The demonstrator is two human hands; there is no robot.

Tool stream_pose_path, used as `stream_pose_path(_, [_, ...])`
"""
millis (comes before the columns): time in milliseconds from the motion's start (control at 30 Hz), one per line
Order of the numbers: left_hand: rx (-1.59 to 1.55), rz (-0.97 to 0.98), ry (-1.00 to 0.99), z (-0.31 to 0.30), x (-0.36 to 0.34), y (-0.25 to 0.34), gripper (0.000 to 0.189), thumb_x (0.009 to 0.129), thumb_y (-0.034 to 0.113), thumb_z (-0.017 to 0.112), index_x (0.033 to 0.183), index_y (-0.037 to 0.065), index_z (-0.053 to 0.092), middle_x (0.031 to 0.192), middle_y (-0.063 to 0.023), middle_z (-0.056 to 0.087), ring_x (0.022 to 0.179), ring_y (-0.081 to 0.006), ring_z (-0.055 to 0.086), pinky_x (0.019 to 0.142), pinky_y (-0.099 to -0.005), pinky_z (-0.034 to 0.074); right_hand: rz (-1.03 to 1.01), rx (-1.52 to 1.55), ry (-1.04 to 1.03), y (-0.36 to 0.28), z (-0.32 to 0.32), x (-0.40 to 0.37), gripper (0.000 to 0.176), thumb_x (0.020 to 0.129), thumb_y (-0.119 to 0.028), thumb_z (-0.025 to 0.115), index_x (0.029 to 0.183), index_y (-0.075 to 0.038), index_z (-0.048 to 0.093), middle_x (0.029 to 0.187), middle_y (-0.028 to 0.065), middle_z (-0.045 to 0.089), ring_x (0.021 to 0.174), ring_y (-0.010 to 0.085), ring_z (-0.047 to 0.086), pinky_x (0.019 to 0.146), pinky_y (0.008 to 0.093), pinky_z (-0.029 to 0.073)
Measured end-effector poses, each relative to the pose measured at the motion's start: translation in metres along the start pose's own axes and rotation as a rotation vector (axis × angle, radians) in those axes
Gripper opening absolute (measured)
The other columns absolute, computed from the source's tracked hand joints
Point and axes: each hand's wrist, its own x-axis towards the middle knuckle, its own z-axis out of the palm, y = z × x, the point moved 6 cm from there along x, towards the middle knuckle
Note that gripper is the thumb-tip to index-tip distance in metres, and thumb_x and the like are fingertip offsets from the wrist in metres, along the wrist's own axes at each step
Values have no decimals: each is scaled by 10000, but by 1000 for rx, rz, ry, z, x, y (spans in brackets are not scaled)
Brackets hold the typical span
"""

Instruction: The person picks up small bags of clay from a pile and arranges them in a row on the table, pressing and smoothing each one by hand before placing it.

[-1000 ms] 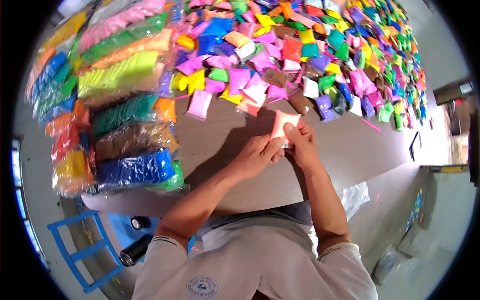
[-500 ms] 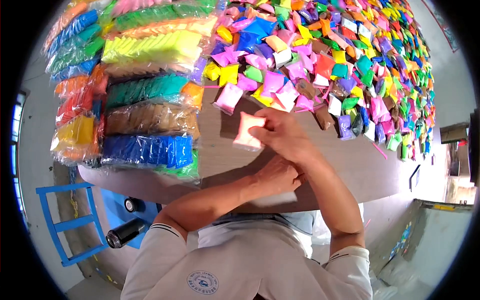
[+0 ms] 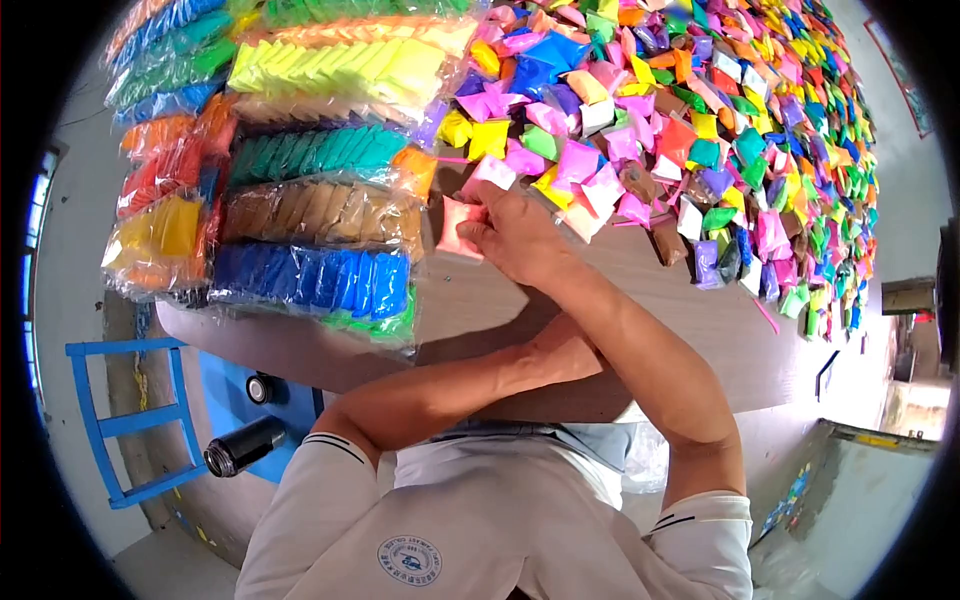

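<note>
Pinched in the fingers of my right hand is a small salmon-pink packet, just right of the bagged brown packets. A pale pink packet lies just beyond my right hand, at the near left edge of a big heap of loose coloured packets. My left hand is low over the table, crossed beneath my right forearm, which covers part of it; its fingers cannot be made out.
Clear bags of sorted packets, among them blue, teal and yellow-green, are stacked on the left of the table. A black flask and a blue frame stand below left.
My right hand has moved left and slightly away from me with the salmon-pink packet. The left hand has slid further under the right forearm. The view has shifted a little.
</note>
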Motion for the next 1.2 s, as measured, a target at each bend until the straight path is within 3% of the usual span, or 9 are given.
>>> stream_pose_path(200, [-33,-29,-38,-1,2,7,198,836,148,626,996,33,604,966,-185,625,969,-369,594,832,-470,448,-133,-58,-330,-12,0,-21,301,853,-169,741,1098,-32,633,866,143,674,794,239,664,726,365,512])
stream_pose_path(367, [-20,-131,-216,0,8,10,259,801,155,669,1009,17,601,995,-212,628,994,-409,586,861,-511,449,14,165,-163,4,-18,-7,242,859,-134,753,1034,-17,633,843,54,633,767,138,593,705,316,493])
stream_pose_path(567, [-42,18,-122,-2,2,13,241,770,116,647,985,11,613,1040,-210,634,1013,-411,589,863,-519,451,39,91,-203,7,1,-9,261,881,-167,745,1054,1,646,834,25,634,742,117,593,675,283,481])
stream_pose_path(700, [-46,8,-61,-5,5,14,155,772,104,637,895,12,621,974,-179,654,952,-374,613,809,-481,475,153,649,-410,0,-20,-28,281,886,-181,726,1105,-22,650,864,-3,644,766,91,602,665,244,466])
stream_pose_path(767, [-83,122,37,-4,4,15,91,797,101,625,797,10,616,879,-151,660,838,-361,631,726,-457,495,43,919,-374,-7,-52,-53,295,842,-228,733,1048,-34,651,892,-21,622,781,65,575,669,241,457])
stream_pose_path(867, [-134,6,28,-9,12,18,140,851,142,600,890,17,549,787,-164,632,779,-343,638,662,-459,505,-187,872,-337,16,-106,-113,426,743,-207,815,1058,18,640,914,10,642,834,81,597,698,223,450])
stream_pose_path(967, [109,40,4,4,7,11,194,863,174,612,766,7,617,750,-166,642,735,-358,644,700,-475,516,172,361,228,41,-128,-150,318,854,-128,769,1108,11,637,934,29,670,838,77,614,688,223,468])
stream_pose_path(1067, [61,52,12,-9,12,25,247,871,214,627,730,12,644,767,-174,657,768,-351,650,727,-476,516,133,760,212,55,-130,-154,263,884,-100,743,1106,-10,635,917,32,677,789,96,628,684,252,504])
stream_pose_path(1200, [67,-12,-36,8,6,11,204,865,211,645,843,10,675,815,-183,668,815,-358,651,740,-481,507,284,588,151,49,-90,-119,222,891,-91,726,1062,14,631,840,22,637,776,83,605,634,257,480])
